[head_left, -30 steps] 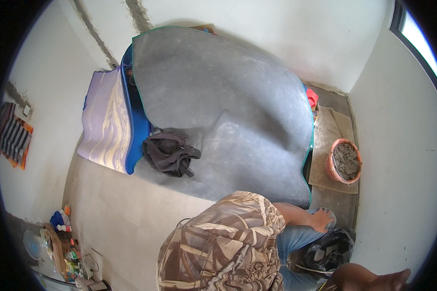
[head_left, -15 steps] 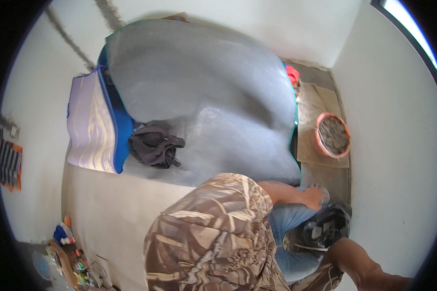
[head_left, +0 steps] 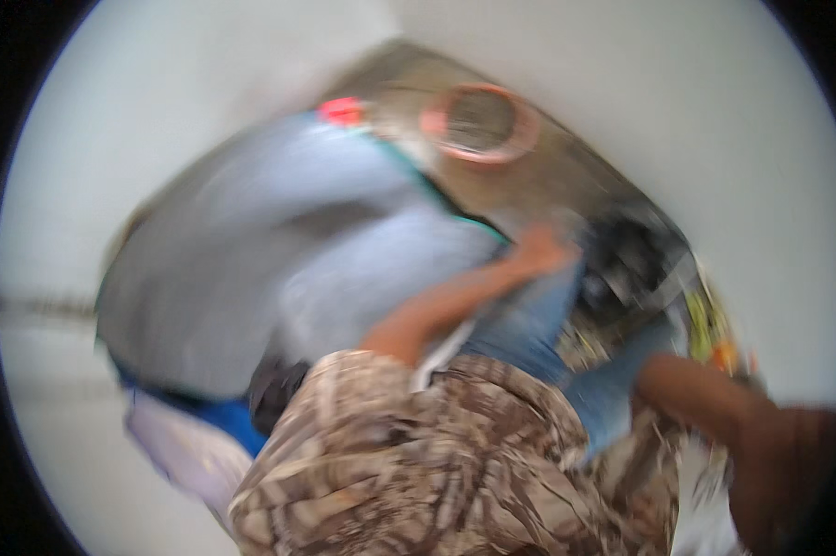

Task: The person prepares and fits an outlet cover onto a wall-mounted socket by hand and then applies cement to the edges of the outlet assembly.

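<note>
My bare left hand [head_left: 543, 248] is over the knee of my blue jeans [head_left: 529, 324], near the corner of a grey mat. Motion smears its fingers, so I cannot tell whether they are open or closed. A dark plastic bag or bucket-like thing [head_left: 622, 255] is just right of it, too blurred to name exactly. My right forearm [head_left: 770, 426] bends at the elbow and leaves at the lower right. The right hand is out of the picture.
The large grey mat [head_left: 223, 250] covers the floor at left, with a dark bag [head_left: 274, 389] on it. An orange bucket [head_left: 520, 139] of grey mix stands ahead by the wall. A red object [head_left: 341, 112] is at the mat's far end. Yellow and orange items [head_left: 710, 324] are at right.
The view has swung right, so the bucket and mat appear farther left and the picture is smeared. My left hand is still at the knee, and my right forearm is still bent.
</note>
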`<move>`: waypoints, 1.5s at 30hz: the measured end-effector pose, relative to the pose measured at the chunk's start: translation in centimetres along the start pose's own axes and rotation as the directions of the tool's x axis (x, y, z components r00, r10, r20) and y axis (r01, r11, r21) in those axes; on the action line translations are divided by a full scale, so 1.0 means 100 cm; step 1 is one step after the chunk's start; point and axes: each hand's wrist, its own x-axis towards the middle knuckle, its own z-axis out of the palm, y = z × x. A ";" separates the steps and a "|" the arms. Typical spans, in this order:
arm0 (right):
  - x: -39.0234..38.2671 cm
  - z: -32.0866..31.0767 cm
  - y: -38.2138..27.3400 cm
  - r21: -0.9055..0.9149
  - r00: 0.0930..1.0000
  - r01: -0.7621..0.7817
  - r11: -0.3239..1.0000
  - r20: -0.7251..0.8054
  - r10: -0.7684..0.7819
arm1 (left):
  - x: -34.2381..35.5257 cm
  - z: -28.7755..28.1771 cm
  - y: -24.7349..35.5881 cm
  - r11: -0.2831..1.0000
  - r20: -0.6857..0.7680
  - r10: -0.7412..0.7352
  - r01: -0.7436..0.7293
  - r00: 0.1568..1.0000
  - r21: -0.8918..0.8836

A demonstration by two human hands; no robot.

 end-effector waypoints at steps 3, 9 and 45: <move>-0.054 -0.006 0.062 -0.493 0.819 -0.569 0.658 -0.272 0.505 | -0.004 0.003 -0.013 0.998 -0.128 0.061 -0.061 0.990 0.006; -0.240 -0.028 0.227 -0.634 0.659 -0.619 0.463 -0.099 0.746 | 0.003 -0.011 0.012 0.999 -0.035 0.053 -0.053 0.998 0.011; -0.404 -0.069 0.236 -0.469 0.391 -0.879 0.086 -0.605 0.693 | 0.015 0.075 0.095 0.828 -0.058 0.302 -0.292 0.951 -0.478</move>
